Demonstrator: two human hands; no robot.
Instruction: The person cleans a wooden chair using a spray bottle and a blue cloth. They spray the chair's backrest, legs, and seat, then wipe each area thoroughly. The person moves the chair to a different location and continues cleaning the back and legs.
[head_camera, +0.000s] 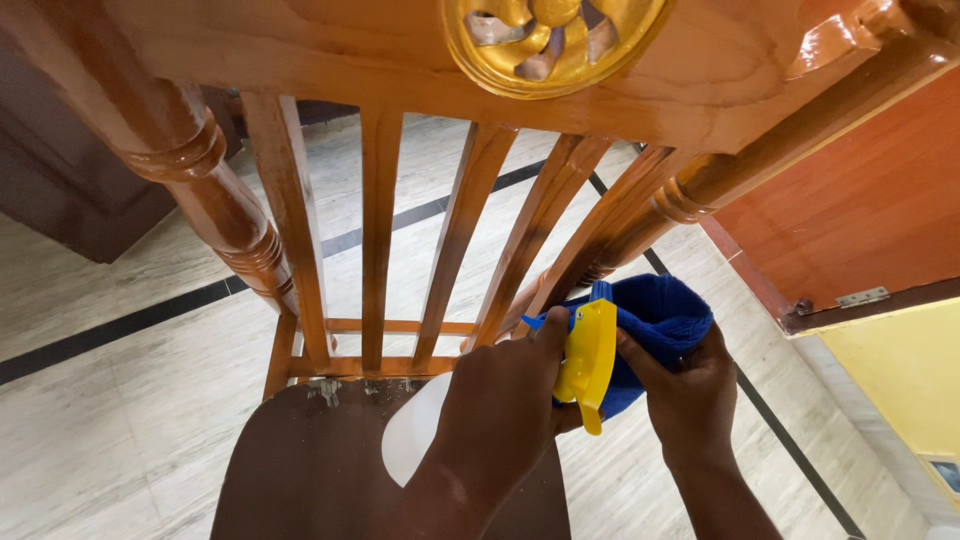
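Note:
A glossy wooden chair (380, 240) with vertical back slats and a gold carved emblem (552, 40) on its top rail fills the view. My left hand (500, 410) grips a white spray bottle (412, 432) with a yellow trigger head (588, 355), above the chair's dark brown seat (300, 470). The nozzle points at a blue cloth (660, 315), which my right hand (690, 395) holds bunched up just to the right of the slats.
A pale marble floor (110, 420) with black inlay lines lies under the chair. A reddish-brown door (860, 210) with a hinge stands at the right beside a yellow wall (910, 370). Dark furniture (60, 180) sits at the far left.

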